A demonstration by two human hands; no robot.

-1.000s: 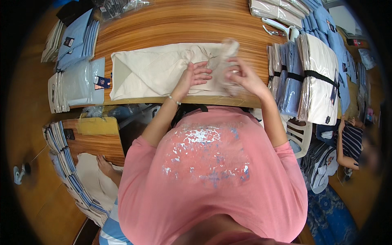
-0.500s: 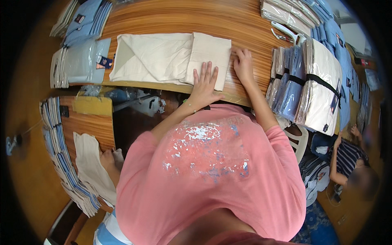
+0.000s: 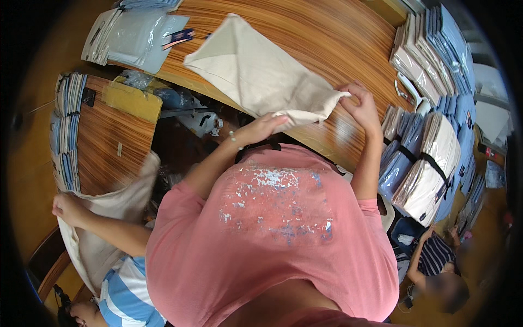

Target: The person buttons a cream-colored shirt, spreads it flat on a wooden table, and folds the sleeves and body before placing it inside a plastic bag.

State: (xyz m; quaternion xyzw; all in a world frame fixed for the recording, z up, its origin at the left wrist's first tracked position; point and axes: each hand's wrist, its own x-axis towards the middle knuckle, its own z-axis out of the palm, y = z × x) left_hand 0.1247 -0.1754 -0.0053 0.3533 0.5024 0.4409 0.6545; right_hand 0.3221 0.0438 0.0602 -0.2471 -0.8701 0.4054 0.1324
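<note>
A long folded cream cloth [image 3: 256, 68] lies slantwise on the wooden table, its far left end flat with a folded flap and its near right end lifted and crumpled. At the raised right corner, my right hand [image 3: 362, 106] is closed in a pinch on the fabric. My left hand [image 3: 260, 129] grips the near edge at the table's front, its fingertips partly covered by the cloth. Which garment the cloth belongs to, if any, I cannot tell.
Bagged folded clothes with black straps [image 3: 427, 169] stand right, beside a white-handled tool [image 3: 414, 95]. More bagged stacks [image 3: 136, 41] lie at far left. A co-worker at left holds another cream cloth [image 3: 106, 207] by a side table [image 3: 103, 144]. Another person [image 3: 436, 256] is lower right.
The cloth has turned slantwise, its folded-over right end opened out and lifted. My hands went from resting on or beside it to gripping it. The left co-worker has spread their cloth.
</note>
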